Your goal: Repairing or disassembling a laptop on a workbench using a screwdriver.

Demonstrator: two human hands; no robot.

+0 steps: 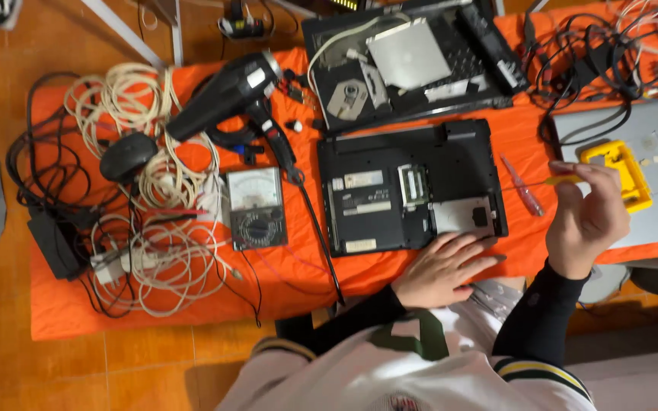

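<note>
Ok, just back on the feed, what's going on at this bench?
A person sits at an orange-covered table with a black laptop lying upside down, its bottom panel partly open. Their left hand rests flat on the laptop's near edge, while the right hand holds up a yellow-handled screwdriver. A red screwdriver lies beside the laptop.

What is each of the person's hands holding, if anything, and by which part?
The right hand pinches a thin yellow-handled screwdriver at its handle end. The left hand holds nothing; it rests flat on the upturned black laptop.
</note>
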